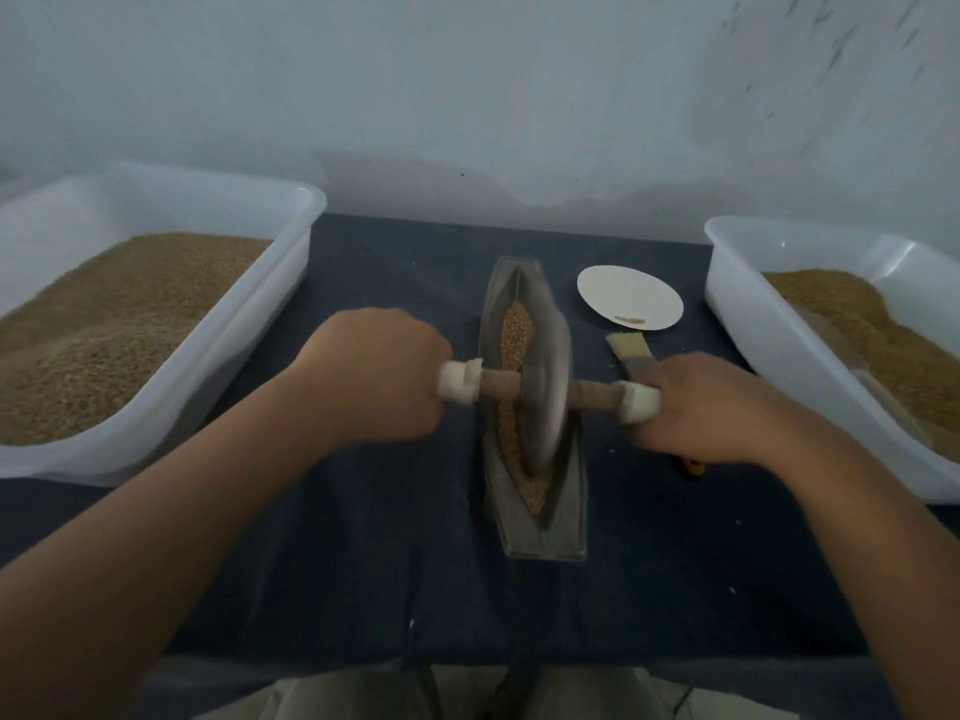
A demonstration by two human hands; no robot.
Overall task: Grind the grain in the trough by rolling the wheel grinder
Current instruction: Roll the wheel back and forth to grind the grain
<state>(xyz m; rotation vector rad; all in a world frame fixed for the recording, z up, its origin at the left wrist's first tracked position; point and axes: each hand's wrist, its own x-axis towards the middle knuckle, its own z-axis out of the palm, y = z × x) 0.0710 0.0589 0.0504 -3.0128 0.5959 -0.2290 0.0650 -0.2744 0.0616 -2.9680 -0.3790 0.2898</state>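
Two white plastic tubs, the left tub (306, 210) and the right tub (737, 304), sit at the frame's edges, both heaped with tan granules. Right of centre lie a round white plate (628, 296) and a bristle brush (626, 348) — the right hand (711, 407) covers its handle. At centre, on dark cloth (395, 563), the boat-shaped metal trough (540, 532) holds grain (517, 330); the metal wheel (545, 407) stands in it. The left hand (371, 374) and the right hand each curl their fingers round a white-wrapped end of the wooden axle (498, 383).

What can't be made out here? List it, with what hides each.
Head view.
Brush handle: under the right hand; bristles and orange tip show.
Wheel grinder handle ends: wrapped by left hand and right.
Its lower rim: sunk in the trough and grain.
Left bin and right bin: cut by frame edges.
Specks on the plate: too small.
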